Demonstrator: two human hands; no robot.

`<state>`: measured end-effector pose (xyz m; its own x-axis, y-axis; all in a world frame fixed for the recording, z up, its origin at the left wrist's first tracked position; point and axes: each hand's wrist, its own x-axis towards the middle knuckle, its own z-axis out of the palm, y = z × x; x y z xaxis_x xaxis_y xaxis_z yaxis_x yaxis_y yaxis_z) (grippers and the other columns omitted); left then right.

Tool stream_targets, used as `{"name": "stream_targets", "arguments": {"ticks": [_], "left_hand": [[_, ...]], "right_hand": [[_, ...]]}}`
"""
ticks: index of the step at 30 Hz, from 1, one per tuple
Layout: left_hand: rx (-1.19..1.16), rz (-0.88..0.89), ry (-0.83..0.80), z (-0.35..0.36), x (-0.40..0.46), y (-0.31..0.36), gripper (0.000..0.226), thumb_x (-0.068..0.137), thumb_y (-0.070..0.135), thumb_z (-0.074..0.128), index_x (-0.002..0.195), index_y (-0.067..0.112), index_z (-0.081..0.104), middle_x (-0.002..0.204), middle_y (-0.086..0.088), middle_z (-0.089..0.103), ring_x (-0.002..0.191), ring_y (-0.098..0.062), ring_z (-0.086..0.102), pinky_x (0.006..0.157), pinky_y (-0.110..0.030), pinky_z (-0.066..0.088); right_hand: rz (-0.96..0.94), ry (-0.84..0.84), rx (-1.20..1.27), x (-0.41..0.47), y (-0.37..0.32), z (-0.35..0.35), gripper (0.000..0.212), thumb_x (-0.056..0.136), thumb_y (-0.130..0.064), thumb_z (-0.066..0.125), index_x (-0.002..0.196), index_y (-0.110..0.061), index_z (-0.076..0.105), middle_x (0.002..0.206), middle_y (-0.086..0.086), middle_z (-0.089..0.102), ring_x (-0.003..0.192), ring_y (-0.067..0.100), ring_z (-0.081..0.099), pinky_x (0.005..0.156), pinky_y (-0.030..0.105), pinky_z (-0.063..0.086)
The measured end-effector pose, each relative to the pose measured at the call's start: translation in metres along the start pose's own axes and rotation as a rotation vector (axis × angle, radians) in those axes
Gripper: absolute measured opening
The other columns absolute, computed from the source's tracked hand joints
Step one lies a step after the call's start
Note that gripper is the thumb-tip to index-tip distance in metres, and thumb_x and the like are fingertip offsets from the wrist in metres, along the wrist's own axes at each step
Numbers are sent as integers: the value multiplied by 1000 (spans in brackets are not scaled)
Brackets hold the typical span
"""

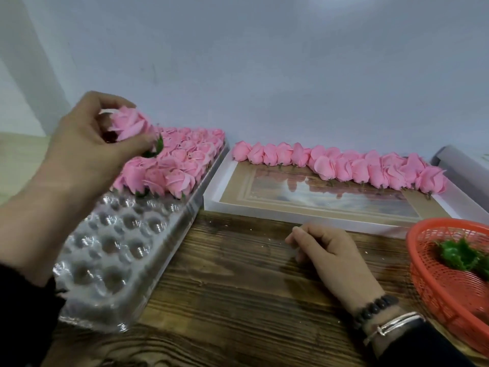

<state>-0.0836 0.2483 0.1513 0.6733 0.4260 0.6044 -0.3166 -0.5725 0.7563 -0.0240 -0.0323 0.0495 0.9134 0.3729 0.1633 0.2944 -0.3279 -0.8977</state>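
My left hand (79, 152) holds a pink rose head (131, 127) in curled fingers, above the clear tray (111, 250) of roses. My right hand (328, 250) rests loosely curled, holding nothing, on the desk (238, 287).

Main open room = bare wood of the table (232, 300) btwn the clear tray (113, 250) on the left and red basket (434, 282) on the right, tho the right hand (328, 250) rests mid-gap. Tray's near cups are reachable from above; far half is packed w/ roses (182, 162), left hand (87, 144) gripping a single rose (132, 127) hangs over them. White box (264, 217) has open floor in front of its rose row (344, 165); wall (291, 75) right behind both.
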Motion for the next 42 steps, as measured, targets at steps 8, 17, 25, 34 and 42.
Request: {"name": "stream_targets", "arguments": {"ticks": [8, 17, 25, 34, 42], "left_hand": [[391, -349, -43, -67, 16, -87, 44, 53, 31, 87, 79, 42, 53, 84, 4, 57, 51, 19, 51, 44, 2, 37], [524, -376, 47, -58, 4, -126, 40, 70, 2, 76, 82, 27, 47, 91, -17, 61, 84, -40, 61, 80, -60, 49], [711, -360, -46, -39, 12, -135, 31, 72, 7, 76, 92, 9, 52, 91, -24, 62, 83, -41, 59, 76, -48, 50], [742, -400, -87, -35, 17, -132, 27, 74, 6, 75, 82, 4, 49, 79, -18, 55, 75, -32, 51, 69, -34, 36], [835, -474, -180, -42, 20, -120, 49, 69, 9, 79, 109, -3, 54, 103, -28, 62, 95, -43, 57, 88, -50, 45]], "right_hand": [[11, -9, 4, 1, 0, 2, 20, 89, -23, 56, 71, -22, 66, 67, 4, 65, 62, 7, 57, 59, 9, 43], [-10, -14, -2, 2, 2, 3, 18, 88, -18, 59, 71, -21, 66, 59, -4, 60, 58, 0, 54, 58, 6, 42], [-5, -34, -16, 2, 2, 3, 14, 86, -17, 61, 73, -17, 67, 60, -6, 58, 59, 1, 52, 59, 9, 41], [-1, -48, -67, 2, 4, 3, 16, 85, -22, 61, 70, -23, 65, 63, -7, 59, 65, 6, 54, 63, 14, 44], [1, -41, -68, 2, 6, 4, 16, 85, -21, 62, 69, -25, 65, 64, -6, 61, 65, 7, 56, 63, 14, 45]]}}
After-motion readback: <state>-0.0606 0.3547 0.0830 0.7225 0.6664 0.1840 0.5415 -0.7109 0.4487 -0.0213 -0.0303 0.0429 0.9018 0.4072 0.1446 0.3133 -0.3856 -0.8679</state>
